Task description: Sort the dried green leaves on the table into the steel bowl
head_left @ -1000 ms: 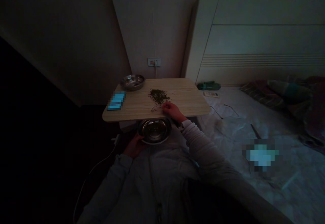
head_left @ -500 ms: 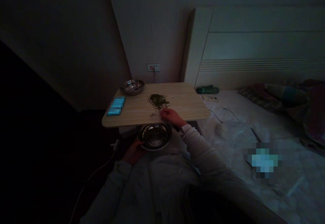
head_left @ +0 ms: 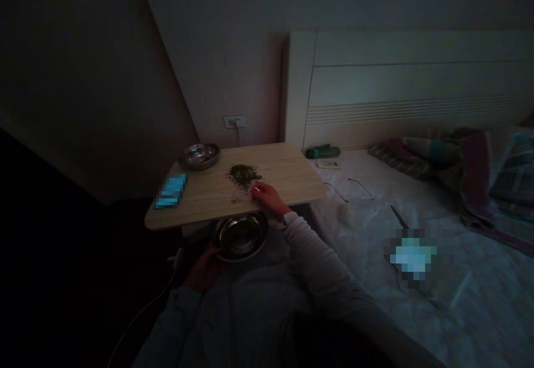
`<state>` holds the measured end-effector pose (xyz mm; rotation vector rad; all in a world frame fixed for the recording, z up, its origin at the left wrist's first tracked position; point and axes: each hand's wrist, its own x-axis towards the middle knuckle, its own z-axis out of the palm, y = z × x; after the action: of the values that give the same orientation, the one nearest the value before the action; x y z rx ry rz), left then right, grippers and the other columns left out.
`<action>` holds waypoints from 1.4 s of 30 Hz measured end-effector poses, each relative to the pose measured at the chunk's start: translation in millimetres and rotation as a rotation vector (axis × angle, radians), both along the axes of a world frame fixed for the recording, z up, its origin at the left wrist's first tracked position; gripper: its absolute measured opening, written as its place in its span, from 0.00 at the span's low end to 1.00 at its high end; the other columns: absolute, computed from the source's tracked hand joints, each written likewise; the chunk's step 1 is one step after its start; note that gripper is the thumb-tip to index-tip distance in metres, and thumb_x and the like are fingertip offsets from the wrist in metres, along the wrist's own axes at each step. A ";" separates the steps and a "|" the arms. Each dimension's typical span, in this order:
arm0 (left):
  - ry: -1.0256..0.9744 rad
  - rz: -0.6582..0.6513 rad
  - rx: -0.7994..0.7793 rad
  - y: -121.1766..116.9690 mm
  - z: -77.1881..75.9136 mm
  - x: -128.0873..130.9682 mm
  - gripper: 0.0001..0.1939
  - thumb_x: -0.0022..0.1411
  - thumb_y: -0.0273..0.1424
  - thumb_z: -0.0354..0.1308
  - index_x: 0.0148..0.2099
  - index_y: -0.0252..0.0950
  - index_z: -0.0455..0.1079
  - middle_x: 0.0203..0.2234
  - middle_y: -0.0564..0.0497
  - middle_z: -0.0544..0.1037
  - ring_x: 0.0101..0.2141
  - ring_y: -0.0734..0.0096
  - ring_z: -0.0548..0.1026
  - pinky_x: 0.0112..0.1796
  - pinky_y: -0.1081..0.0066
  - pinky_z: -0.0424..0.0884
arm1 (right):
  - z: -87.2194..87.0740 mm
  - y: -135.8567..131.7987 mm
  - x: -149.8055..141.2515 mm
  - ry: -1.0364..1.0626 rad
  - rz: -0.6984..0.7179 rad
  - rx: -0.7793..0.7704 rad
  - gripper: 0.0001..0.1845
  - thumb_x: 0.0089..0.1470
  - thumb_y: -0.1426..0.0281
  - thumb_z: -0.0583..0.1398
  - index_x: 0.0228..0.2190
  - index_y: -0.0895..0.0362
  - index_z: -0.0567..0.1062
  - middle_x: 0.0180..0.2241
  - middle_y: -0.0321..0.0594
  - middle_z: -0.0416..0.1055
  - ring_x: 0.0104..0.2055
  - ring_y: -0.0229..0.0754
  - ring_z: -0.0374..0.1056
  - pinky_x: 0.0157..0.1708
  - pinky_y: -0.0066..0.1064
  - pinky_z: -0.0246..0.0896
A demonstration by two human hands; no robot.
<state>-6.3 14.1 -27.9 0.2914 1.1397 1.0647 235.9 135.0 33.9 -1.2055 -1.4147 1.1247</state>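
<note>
My left hand (head_left: 205, 271) grips the rim of a shiny metal bowl (head_left: 240, 239), held below the front edge of a small wooden table. Dark bits seem to lie inside the bowl, too dim to name. On the tabletop (head_left: 287, 170) is a loose pile of small dark green bits (head_left: 244, 174). My right hand (head_left: 269, 197) rests at the near side of this pile, fingers pinched together. Whatever is between its fingertips is too small to make out. A few stray bits (head_left: 235, 201) lie left of the fingertips, close to the table's front edge.
A second metal bowl (head_left: 200, 157) stands at the table's back left corner, with a blurred lit phone (head_left: 171, 191) before it. On the bed to the right lie a green bottle (head_left: 322, 152), a remote (head_left: 329, 164), glasses and another blurred screen (head_left: 413, 257). A white cable (head_left: 144, 308) hangs at left.
The view has swung right and tilted slightly up, so everything sits further left and lower. My right fingertips have shifted slightly toward the pile. My left hand still grips the bowl.
</note>
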 end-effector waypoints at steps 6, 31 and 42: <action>-0.015 -0.020 0.007 -0.4 0.0 0.5 0.34 0.57 0.16 0.61 0.65 0.40 0.77 0.53 0.43 0.88 0.51 0.49 0.87 0.47 0.56 0.87 | -0.2 -0.4 -0.4 0.060 -0.028 -0.026 0.03 0.47 0.72 0.62 0.27 0.52 0.74 0.22 0.29 0.72 0.31 0.39 0.69 0.39 0.30 0.67; 0.001 -0.005 -0.029 0.0 7.2 3.4 0.33 0.61 0.16 0.58 0.67 0.36 0.75 0.51 0.42 0.89 0.50 0.50 0.88 0.49 0.54 0.88 | -0.3 1.3 -0.7 0.069 -0.055 -0.033 0.06 0.51 0.75 0.63 0.32 0.52 0.75 0.25 0.29 0.76 0.32 0.40 0.72 0.43 0.32 0.71; 0.007 0.008 0.002 2.0 -0.8 -0.4 0.36 0.58 0.16 0.60 0.67 0.38 0.76 0.49 0.43 0.89 0.47 0.51 0.89 0.48 0.55 0.87 | -4.4 4.9 -0.4 0.050 -0.051 -0.031 0.07 0.51 0.73 0.64 0.34 0.52 0.77 0.26 0.30 0.77 0.33 0.41 0.72 0.44 0.33 0.70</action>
<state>-6.7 16.1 -28.7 0.2923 1.1471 1.0721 235.5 139.9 29.5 -1.2205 -1.3255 1.1379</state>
